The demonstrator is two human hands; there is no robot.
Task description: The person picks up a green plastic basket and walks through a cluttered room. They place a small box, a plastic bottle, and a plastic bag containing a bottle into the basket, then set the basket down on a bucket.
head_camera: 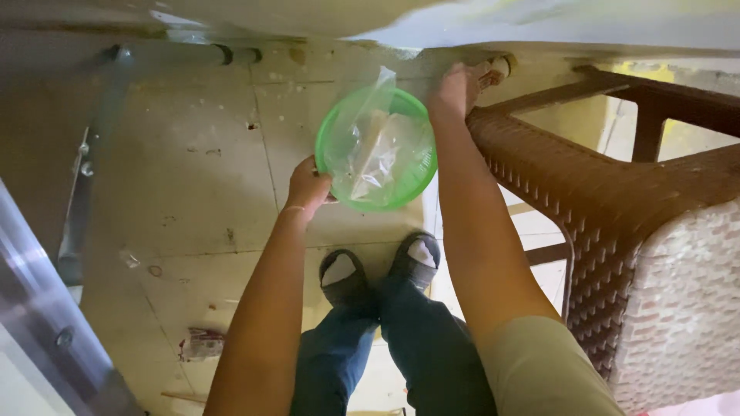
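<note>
This looks like a home, perhaps a kitchen or back room: a stained tiled floor (193,177) with scraps of litter, a grey pipe (185,54) along the wall's foot, and a brown woven-pattern plastic chair (586,192) beside a pale counter edge (539,31).

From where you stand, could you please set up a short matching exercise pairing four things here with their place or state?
Things:
1. green bowl
2. clear plastic bag
3. right hand
4. brown wicker chair

Places or states:
A. lying inside the bowl
B. standing right of the person's legs
C. held at its rim by the left hand
D. reaching up to the counter's underside

Pairs: 1-C, 2-A, 3-D, 4-B
</note>
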